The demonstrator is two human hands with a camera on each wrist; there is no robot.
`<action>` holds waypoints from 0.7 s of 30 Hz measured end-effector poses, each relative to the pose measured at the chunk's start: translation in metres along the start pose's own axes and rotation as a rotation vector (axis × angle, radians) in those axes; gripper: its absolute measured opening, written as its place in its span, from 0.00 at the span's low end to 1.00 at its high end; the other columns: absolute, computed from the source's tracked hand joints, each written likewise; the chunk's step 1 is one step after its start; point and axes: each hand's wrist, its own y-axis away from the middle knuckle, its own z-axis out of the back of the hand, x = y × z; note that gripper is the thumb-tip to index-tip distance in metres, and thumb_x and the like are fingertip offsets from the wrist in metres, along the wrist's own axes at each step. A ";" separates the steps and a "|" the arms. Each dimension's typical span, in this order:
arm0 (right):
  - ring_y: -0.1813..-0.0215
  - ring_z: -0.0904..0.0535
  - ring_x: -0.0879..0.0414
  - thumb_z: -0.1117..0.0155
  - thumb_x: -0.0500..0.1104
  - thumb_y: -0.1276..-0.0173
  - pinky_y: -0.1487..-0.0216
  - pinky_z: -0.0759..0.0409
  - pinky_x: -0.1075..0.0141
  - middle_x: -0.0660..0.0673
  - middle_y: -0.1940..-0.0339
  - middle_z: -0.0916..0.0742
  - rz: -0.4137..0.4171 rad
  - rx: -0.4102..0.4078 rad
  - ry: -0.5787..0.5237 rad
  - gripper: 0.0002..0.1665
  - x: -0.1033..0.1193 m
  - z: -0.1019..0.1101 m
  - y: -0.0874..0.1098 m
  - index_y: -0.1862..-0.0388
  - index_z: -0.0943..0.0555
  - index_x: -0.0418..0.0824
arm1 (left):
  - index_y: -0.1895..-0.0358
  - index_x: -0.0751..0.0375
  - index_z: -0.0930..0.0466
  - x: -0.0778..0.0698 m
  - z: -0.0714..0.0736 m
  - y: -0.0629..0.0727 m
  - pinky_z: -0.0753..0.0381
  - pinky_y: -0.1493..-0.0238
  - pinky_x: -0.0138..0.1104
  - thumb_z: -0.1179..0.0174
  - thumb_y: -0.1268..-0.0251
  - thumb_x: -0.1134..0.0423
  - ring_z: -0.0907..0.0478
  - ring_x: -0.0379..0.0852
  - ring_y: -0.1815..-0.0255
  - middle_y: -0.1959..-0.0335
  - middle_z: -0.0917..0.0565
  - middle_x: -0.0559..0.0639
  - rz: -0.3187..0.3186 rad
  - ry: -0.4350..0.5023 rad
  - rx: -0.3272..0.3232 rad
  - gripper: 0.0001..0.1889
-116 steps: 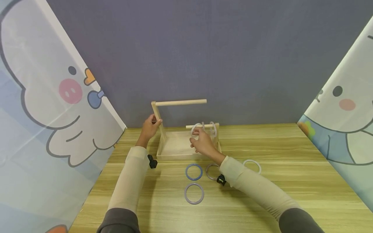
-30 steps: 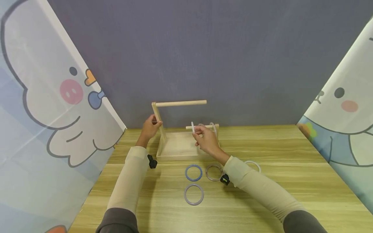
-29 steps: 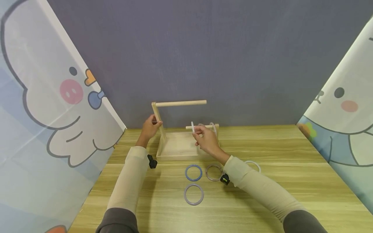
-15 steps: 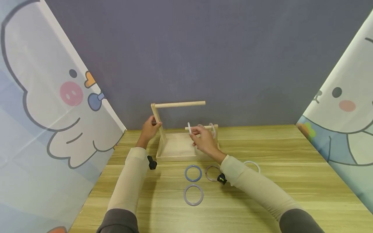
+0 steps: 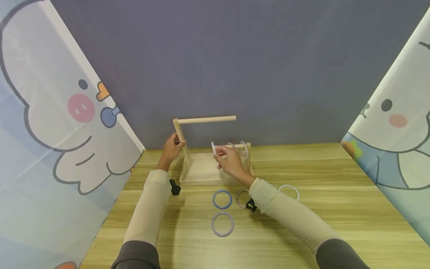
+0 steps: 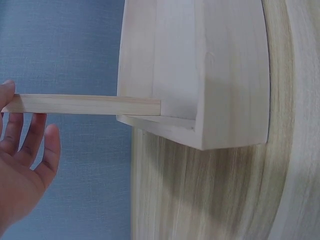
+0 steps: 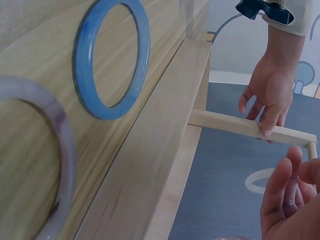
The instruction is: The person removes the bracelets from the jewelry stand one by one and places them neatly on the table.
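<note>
With my left hand [image 5: 172, 149] I grip the taller upright post [image 6: 85, 104] of a wooden display stand [image 5: 201, 182], thumb on one side and fingers on the other. My right hand [image 5: 230, 160] pinches a white bangle [image 5: 213, 148], seen nearly edge-on at the free end of the stand's lower bar [image 5: 220, 146]. In the right wrist view that bangle [image 7: 254, 181] shows as a pale loop beside the fingers. Two pale bangles [image 5: 245, 148] hang on the lower bar, partly behind my right hand. The upper bar [image 5: 207, 120] carries nothing.
In front of the stand lie a blue bangle [image 5: 222, 207], a greyish-lilac bangle [image 5: 222, 235] and a brownish bangle [image 5: 239, 202] partly hidden by my right wrist. A white bangle [image 5: 289, 186] lies farther right, beside my sleeve. A dark grey wall panel [image 5: 268, 93] rises behind.
My right hand has shifted left with the white bangle, which has turned from facing the head camera to nearly edge-on. My left hand has kept its grip on the post.
</note>
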 end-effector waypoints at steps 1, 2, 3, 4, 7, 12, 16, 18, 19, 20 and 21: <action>0.78 0.13 0.50 0.37 0.37 0.27 0.83 0.20 0.66 0.39 0.55 0.10 0.003 0.004 0.001 0.16 0.000 -0.001 0.000 0.42 0.18 0.38 | 0.28 0.64 0.35 0.000 0.000 0.000 0.23 0.37 0.57 0.44 0.21 0.57 0.25 0.65 0.34 0.36 0.24 0.68 -0.001 -0.001 -0.002 0.26; 0.78 0.13 0.50 0.37 0.37 0.27 0.83 0.19 0.66 0.39 0.55 0.10 0.003 0.009 0.003 0.16 0.000 -0.001 0.000 0.42 0.18 0.39 | 0.28 0.64 0.35 0.001 0.000 -0.001 0.23 0.36 0.57 0.44 0.21 0.57 0.25 0.65 0.34 0.36 0.24 0.68 -0.002 -0.004 -0.001 0.26; 0.78 0.13 0.51 0.37 0.37 0.27 0.82 0.19 0.66 0.39 0.55 0.10 0.004 0.015 0.000 0.16 0.000 -0.001 0.000 0.42 0.18 0.39 | 0.28 0.64 0.35 0.001 0.000 -0.001 0.23 0.36 0.56 0.45 0.21 0.57 0.25 0.65 0.33 0.35 0.24 0.67 -0.002 -0.008 0.001 0.26; 0.78 0.14 0.52 0.36 0.37 0.27 0.82 0.19 0.66 0.39 0.55 0.10 0.004 0.021 -0.001 0.16 0.000 -0.002 0.000 0.41 0.18 0.39 | 0.28 0.64 0.35 0.002 0.000 -0.002 0.23 0.36 0.56 0.45 0.21 0.56 0.25 0.64 0.33 0.35 0.24 0.67 -0.001 -0.008 0.003 0.25; 0.79 0.15 0.57 0.37 0.38 0.27 0.82 0.19 0.66 0.40 0.55 0.10 0.007 0.040 0.009 0.17 0.001 -0.001 0.001 0.41 0.18 0.41 | 0.29 0.63 0.35 0.002 0.001 -0.003 0.22 0.36 0.57 0.45 0.21 0.55 0.26 0.64 0.32 0.35 0.24 0.66 0.001 -0.009 0.009 0.25; 0.78 0.14 0.54 0.36 0.38 0.27 0.82 0.20 0.67 0.40 0.55 0.10 0.047 0.085 0.035 0.17 0.002 0.001 0.002 0.41 0.18 0.39 | 0.29 0.63 0.36 0.000 0.002 -0.003 0.23 0.36 0.58 0.45 0.21 0.54 0.27 0.65 0.31 0.34 0.25 0.66 -0.002 -0.003 0.015 0.26; 0.76 0.13 0.48 0.35 0.37 0.28 0.83 0.22 0.70 0.38 0.55 0.10 0.073 0.121 0.059 0.18 0.000 0.003 0.007 0.41 0.18 0.37 | 0.28 0.62 0.36 -0.001 0.002 -0.002 0.23 0.36 0.58 0.46 0.20 0.54 0.27 0.64 0.31 0.33 0.27 0.66 0.000 -0.007 0.022 0.26; 0.77 0.14 0.50 0.35 0.37 0.28 0.83 0.23 0.71 0.38 0.55 0.10 0.081 0.136 0.082 0.18 -0.001 0.004 0.010 0.40 0.18 0.36 | 0.28 0.62 0.36 -0.001 0.001 -0.001 0.23 0.36 0.58 0.45 0.21 0.55 0.27 0.65 0.31 0.33 0.26 0.66 0.001 -0.005 0.020 0.26; 0.78 0.14 0.51 0.35 0.37 0.28 0.83 0.24 0.71 0.38 0.55 0.10 0.088 0.141 0.091 0.18 -0.001 0.005 0.011 0.41 0.18 0.36 | 0.28 0.62 0.36 -0.001 0.001 -0.001 0.23 0.37 0.58 0.45 0.21 0.55 0.27 0.64 0.31 0.33 0.26 0.66 0.002 -0.005 0.017 0.26; 0.78 0.15 0.53 0.35 0.37 0.28 0.83 0.24 0.71 0.39 0.56 0.10 0.093 0.147 0.102 0.18 -0.002 0.005 0.012 0.41 0.18 0.36 | 0.28 0.63 0.36 0.000 0.001 -0.001 0.22 0.37 0.57 0.45 0.21 0.56 0.27 0.65 0.31 0.33 0.26 0.66 0.001 -0.007 0.015 0.26; 0.79 0.16 0.54 0.35 0.37 0.28 0.82 0.23 0.71 0.39 0.56 0.10 0.101 0.152 0.113 0.17 -0.002 0.006 0.014 0.41 0.18 0.36 | 0.28 0.63 0.36 0.001 0.001 -0.001 0.22 0.37 0.57 0.45 0.21 0.56 0.26 0.65 0.32 0.34 0.26 0.66 0.000 -0.005 0.012 0.25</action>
